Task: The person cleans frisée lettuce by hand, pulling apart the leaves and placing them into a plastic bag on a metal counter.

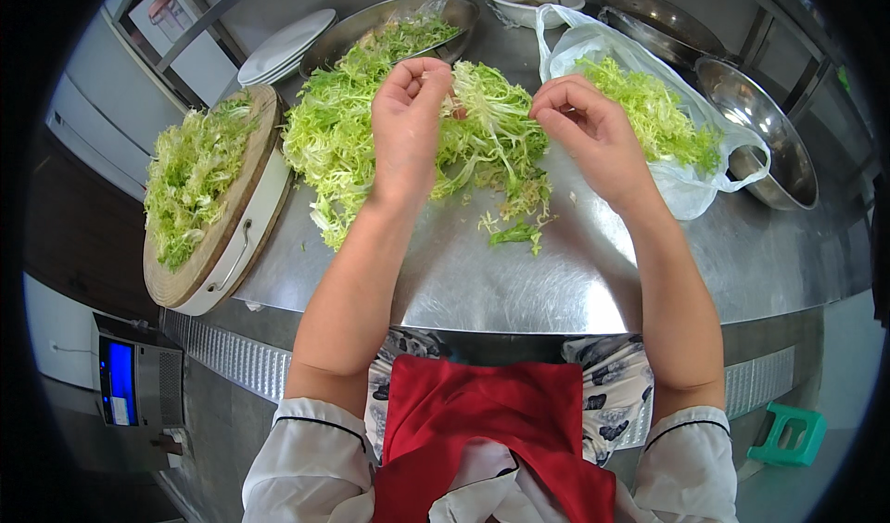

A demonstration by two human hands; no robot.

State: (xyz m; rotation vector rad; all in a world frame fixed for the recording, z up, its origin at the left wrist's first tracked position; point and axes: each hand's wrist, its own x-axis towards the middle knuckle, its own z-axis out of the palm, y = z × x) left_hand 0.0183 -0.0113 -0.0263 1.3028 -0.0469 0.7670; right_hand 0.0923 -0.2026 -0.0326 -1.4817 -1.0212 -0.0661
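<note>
My left hand (pixel 411 123) is raised over a large heap of frisée lettuce (pixel 334 133), its thumb and fingertips pinched together by a pale leafy piece (pixel 487 99). At the right side of that piece, my right hand (pixel 580 126) has its fingers curled against the frilly leaf tips. Whether either hand grips the piece is hard to tell. More frisée (pixel 643 113) lies in an open white plastic bag (pixel 688 192) beyond my right hand. Another pile of frisée (pixel 198 182) rests on a round wooden chopping board (pixel 163 288) at the left. Small leaf scraps (pixel 518 231) lie below my hands.
Behind the heap, a metal bowl (pixel 334 36) and stacked white plates (pixel 288 46) stand on the steel table (pixel 487 286). A white bowl (pixel 535 5), dark pans (pixel 660 26) and a tilted steel bowl (pixel 779 133) are at the back right. A green stool (pixel 789 434) stands on the floor.
</note>
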